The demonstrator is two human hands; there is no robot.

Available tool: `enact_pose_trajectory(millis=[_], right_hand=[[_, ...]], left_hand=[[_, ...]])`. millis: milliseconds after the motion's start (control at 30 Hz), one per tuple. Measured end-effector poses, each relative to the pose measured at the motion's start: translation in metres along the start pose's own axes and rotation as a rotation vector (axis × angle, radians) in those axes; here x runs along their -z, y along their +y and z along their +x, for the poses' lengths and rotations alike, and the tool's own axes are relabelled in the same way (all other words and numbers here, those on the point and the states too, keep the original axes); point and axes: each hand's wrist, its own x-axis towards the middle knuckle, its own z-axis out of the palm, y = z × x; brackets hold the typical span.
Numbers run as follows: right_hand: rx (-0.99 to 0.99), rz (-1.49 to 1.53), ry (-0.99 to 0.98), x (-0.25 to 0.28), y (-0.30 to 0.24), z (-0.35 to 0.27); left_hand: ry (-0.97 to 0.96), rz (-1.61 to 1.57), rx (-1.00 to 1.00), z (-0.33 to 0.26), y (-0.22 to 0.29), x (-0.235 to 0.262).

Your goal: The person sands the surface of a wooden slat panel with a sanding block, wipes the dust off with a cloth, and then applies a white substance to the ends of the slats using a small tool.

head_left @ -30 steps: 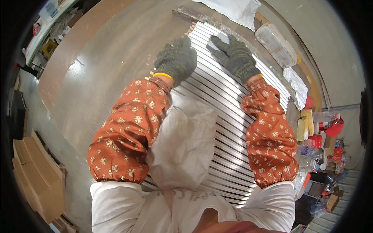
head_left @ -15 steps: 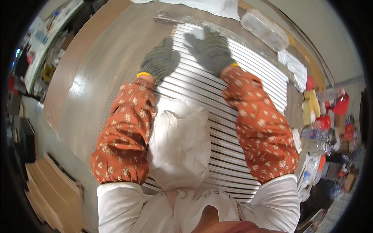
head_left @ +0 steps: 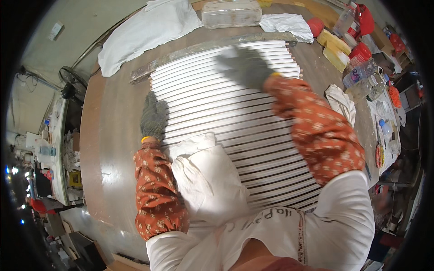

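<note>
Many slim white rods lie side by side on a brown tabletop, with dark gaps between them and brownish tips at their ends. My left hand, in a dark grey knit glove, rests against the rods' left ends, fingers stretched out and holding nothing. Over the far rods is my right hand, gloved the same way and smeared by motion; its fingers look spread, with nothing visible in them. Whether it touches the rods I cannot tell. A white cloth bundle lies on the near rods, close to my body.
A long flat bar runs along the rods' far edge. Beyond it are a white cloth, a clear-wrapped block and another white cloth. Yellow sponges and plastic bottles crowd the right side.
The view has turned and shifted. My left hand has moved from the top of the far rods to their left ends. My right hand stays over the far rods, now blurred.
</note>
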Motion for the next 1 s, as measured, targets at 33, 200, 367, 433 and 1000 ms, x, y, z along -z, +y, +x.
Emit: enact_pose_trajectory(millis=[33, 200, 367, 433, 1000], right_hand=[[0.101, -0.256, 0.144, -0.004, 0.029, -0.035], [-0.603, -0.248, -0.126, 0.061, 0.081, -0.135], [-0.653, -0.524, -0.029, 0.053, 0.113, -0.189], [-0.597, -0.42, 0.016, 0.051, 0.09, -0.174], [-0.546, -0.073, -0.111, -0.038, 0.043, -0.039]], left_hand=[[-0.027, -0.049, 0.06, -0.003, 0.012, 0.003], [-0.049, 0.191, -0.087, -0.006, -0.014, 0.03], [-0.204, -0.046, -0.48, -0.065, 0.056, 0.06], [-0.374, 0.211, -0.713, -0.118, 0.084, 0.032], [0.109, 0.047, -0.902, -0.07, 0.137, -0.048]])
